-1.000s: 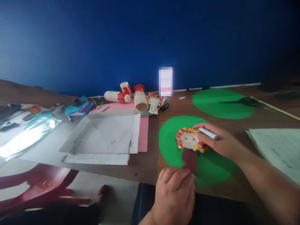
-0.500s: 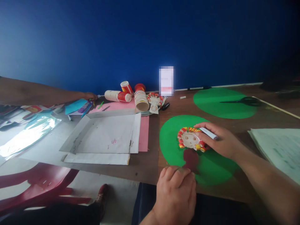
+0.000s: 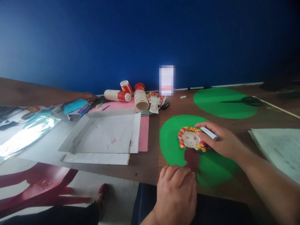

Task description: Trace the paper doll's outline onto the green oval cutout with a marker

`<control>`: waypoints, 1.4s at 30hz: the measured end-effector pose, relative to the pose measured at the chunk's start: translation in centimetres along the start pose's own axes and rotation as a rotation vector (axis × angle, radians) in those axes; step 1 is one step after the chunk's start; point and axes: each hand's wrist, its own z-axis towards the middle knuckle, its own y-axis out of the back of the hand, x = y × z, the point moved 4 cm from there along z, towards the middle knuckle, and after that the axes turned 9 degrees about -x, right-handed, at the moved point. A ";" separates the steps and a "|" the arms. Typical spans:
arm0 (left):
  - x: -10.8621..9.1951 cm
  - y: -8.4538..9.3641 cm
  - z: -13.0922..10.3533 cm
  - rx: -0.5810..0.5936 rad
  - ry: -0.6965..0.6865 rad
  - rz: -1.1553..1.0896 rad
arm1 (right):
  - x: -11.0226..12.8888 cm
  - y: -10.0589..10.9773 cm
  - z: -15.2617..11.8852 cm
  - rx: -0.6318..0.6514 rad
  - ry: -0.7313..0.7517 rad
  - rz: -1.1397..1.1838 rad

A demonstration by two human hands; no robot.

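Observation:
A flattened paper-cup cutout (image 3: 189,141) with a drawn face and a red-and-yellow fringe lies on a green paper circle (image 3: 172,131). My right hand (image 3: 219,139) is closed on a white marker (image 3: 209,133), and its fingertips touch the cutout's right side. Below the face is a dark maroon patch (image 3: 191,159) on the green. My left hand (image 3: 177,190) rests at the table's front edge with its fingers curled in; what they hold, if anything, is hidden.
A white cardboard tray (image 3: 103,132) overlaps pink paper (image 3: 143,134). Paper cups (image 3: 141,101) and a second cutout (image 3: 154,101) stand near the wall. Black scissors (image 3: 246,100) lie on another green circle (image 3: 211,97). Another person's hand (image 3: 90,96) reaches toward pens at left. White sheets (image 3: 276,150) lie right.
Both of my hands and the marker stay practically in place. The face cutout has barely shifted. At far left, the other person's hand has moved slightly.

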 end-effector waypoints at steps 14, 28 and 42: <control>-0.3 -0.3 0.2 0.029 -0.016 0.016 | 0.4 0.2 -0.1 -0.021 0.053 -0.021; 0.0 -0.6 0.1 0.069 0.005 0.052 | 0.5 0.3 0.0 -0.060 0.037 -0.051; -0.2 -1.1 -0.2 0.050 -0.037 0.066 | 1.4 3.3 -1.0 -0.367 -0.084 0.073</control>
